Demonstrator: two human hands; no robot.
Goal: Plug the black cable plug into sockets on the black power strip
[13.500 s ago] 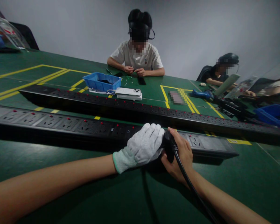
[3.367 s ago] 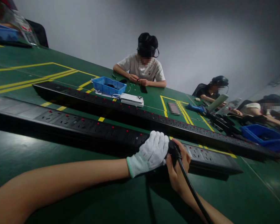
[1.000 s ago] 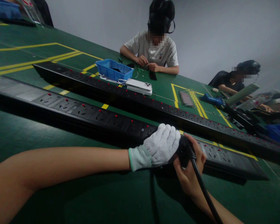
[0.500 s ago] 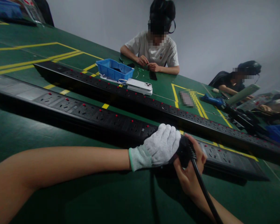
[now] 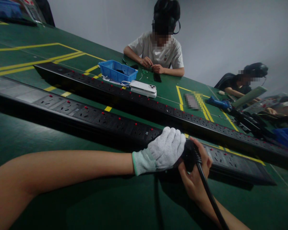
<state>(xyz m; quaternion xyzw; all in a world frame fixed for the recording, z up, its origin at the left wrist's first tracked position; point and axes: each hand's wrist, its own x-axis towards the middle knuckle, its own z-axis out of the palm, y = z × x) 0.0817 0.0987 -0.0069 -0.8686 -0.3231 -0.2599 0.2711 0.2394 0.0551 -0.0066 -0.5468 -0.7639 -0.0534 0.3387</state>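
A long black power strip (image 5: 96, 123) with several sockets and red indicators lies slantwise on the green table. My left hand (image 5: 166, 149), in a grey-white knit glove with a green-edged cuff, is wrapped over the strip right of its middle. Just beside it, my bare right hand (image 5: 198, 177) grips a black plug (image 5: 189, 154) against the strip's socket face. A thick black cable (image 5: 208, 189) runs from the plug down over my right wrist. The plug's pins are hidden, so how deep it sits cannot be told.
Behind lies a second long power strip (image 5: 124, 95), roughly parallel. Beyond it are a blue bin (image 5: 118, 72) and a white phone (image 5: 143, 86) on a white block. One person (image 5: 158, 54) works opposite; others sit at the right near dark equipment (image 5: 248, 123).
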